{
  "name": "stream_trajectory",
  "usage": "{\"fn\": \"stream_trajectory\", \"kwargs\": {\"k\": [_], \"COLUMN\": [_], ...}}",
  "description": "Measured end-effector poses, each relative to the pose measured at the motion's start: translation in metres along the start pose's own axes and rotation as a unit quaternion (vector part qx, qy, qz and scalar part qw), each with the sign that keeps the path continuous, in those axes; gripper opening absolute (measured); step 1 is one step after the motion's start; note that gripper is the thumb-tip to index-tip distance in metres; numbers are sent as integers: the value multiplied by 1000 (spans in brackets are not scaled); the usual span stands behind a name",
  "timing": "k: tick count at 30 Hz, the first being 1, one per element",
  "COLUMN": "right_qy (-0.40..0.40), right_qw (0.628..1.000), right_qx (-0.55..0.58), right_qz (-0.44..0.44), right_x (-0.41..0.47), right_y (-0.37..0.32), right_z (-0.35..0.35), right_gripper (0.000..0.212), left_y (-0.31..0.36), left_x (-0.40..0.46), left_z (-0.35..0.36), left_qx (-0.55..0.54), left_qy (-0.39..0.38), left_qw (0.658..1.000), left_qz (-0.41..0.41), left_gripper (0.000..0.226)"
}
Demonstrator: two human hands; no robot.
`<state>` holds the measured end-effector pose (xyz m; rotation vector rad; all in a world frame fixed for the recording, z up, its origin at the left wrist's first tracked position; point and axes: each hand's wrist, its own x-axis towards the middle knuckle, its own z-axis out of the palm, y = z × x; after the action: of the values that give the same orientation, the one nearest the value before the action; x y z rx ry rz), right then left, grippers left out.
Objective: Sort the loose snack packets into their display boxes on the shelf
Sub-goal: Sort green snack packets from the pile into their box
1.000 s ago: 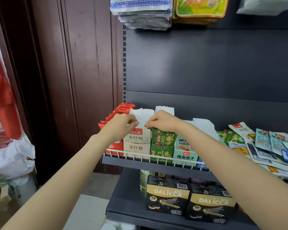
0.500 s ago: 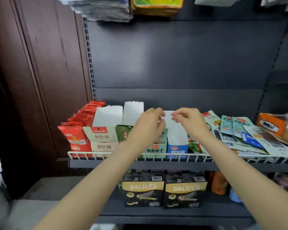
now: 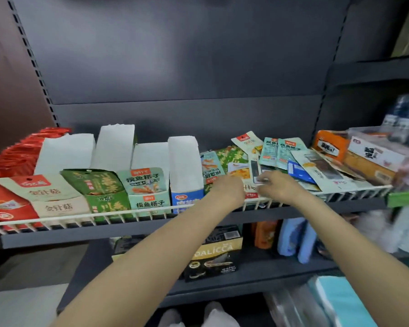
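Display boxes stand in a row on the shelf behind a white wire rail [image 3: 80,218]: a red box [image 3: 7,208], a beige box [image 3: 57,205], a green box [image 3: 106,199], a mint box [image 3: 149,200] and a blue box [image 3: 185,199] with a tall white flap. A pile of loose snack packets [image 3: 298,159] in mint, green, blue and beige lies to their right. My left hand [image 3: 229,190] is curled over the pile's front left. My right hand [image 3: 278,187] is beside it, fingertips on a pale packet [image 3: 250,190]. Whether either hand grips a packet is unclear.
An orange box [image 3: 331,145] and a white box [image 3: 373,154] sit right of the pile. The shelf below holds black DALICCA boxes [image 3: 213,256] and orange and blue packs [image 3: 291,237]. A dark back panel rises behind, and a brown wall [image 3: 5,79] stands at the left.
Both hands moved right and down, from the white flaps of the boxes onto the loose packet pile. The view has swung right and closer to the shelf.
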<state>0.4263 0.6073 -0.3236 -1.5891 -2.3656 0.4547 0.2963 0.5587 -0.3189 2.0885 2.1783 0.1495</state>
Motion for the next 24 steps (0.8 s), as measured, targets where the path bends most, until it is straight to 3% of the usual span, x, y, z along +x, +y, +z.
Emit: {"fn": "stream_trajectory", "kwargs": {"k": [4,8,11,13,16,21,24], "right_qy": [0,5,-2,-17,-21,107,152], "right_qw": [1000,999,1000,1000,1000,984,976], "right_qx": [-25,-37,-26,-13,8,117,72], "right_qz": [-6,-2,7,13,6,-84,-136], "right_x": [0,0,0,-2,-5,-13,-16], "right_y": [-2,-7,-8,-8,-11,-37,-60], "right_z": [-8,-9,-10,-11,-15,-20,-31], "right_gripper": [33,29,29,29,39,70,64], "left_y": [-1,-1,2,3,-1,-23,-35], "left_x": [8,7,3,-2,-8,-18,-35], "left_z": [7,-2,-12,-19,-32,-59,-75], "left_qx": [-38,-88,-66,-45,-19,-65,-111], "left_qy": [6,74,116,143,197,278,306], "left_qw": [999,991,989,988,980,958,944], "left_qz": [-37,-63,-62,-48,-24,26,56], "left_gripper": [39,6,23,13,18,13,28]}}
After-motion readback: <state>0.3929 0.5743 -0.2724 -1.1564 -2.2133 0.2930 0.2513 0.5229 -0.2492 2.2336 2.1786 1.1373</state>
